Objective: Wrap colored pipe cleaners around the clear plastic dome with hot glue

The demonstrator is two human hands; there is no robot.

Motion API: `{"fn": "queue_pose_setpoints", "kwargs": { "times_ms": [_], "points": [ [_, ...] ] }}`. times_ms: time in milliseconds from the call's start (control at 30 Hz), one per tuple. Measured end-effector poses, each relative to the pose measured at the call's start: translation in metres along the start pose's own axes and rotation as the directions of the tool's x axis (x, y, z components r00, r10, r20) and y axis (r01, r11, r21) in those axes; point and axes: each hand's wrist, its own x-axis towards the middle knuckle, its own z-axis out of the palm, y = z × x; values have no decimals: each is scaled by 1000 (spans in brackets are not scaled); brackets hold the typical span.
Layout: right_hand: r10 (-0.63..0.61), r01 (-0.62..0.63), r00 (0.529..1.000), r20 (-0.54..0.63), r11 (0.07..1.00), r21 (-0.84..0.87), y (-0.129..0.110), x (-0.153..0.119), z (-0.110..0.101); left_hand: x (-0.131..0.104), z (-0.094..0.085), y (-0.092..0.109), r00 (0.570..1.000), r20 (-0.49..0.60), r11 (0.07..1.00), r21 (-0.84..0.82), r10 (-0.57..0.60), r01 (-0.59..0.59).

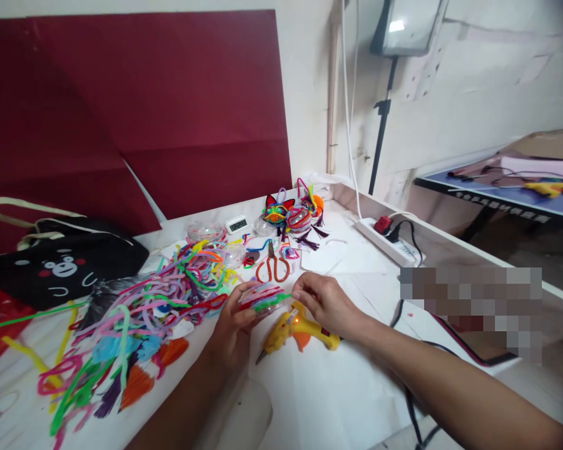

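My left hand [234, 322] is wrapped around a clear plastic ball [264, 292] banded with pink, red and green fuzzy strips. At the ball's right side, the thumb and fingers of my right hand [326, 305] pinch the end of a green pipe cleaner [281, 300]. A yellow glue gun [281, 330] lies on the table just below both hands, its nozzle pointing down and left. Beyond the ball are orange-handled scissors [273, 270]. To the left spreads a tangled pile of coloured pipe cleaners [169, 294].
Decorated balls [298, 219] with tassels stand at the back, near a small digital clock [237, 224]. A white power strip [388, 242] lies along the right raised edge. Black cables [409, 400] run down the right side. A black bag [65, 259] sits at the left.
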Motion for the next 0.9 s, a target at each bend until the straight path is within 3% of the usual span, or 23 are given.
{"fn": "queue_pose_setpoints", "kwargs": {
  "times_ms": [467, 733, 833, 900],
  "points": [
    [124, -134, 989, 75, 980, 146, 0, 0, 6, 1, 0, -1, 996, -22, 996, -11, -89, 88],
    [176, -169, 984, 19, 906, 387, -4, 1, -2, 10, -4, 4, 984, -160, 996, -11, 82, -85],
    [194, -203, 979, 66, 964, 174, -3, 2, -11, 14, -11, 7, 965, -224, 990, -2, 139, -143],
    [215, -200, 956, 200, 975, -94, -4, 1, -17, 16, -15, 8, 950, -255, 983, 10, 178, -181]
  ]
}}
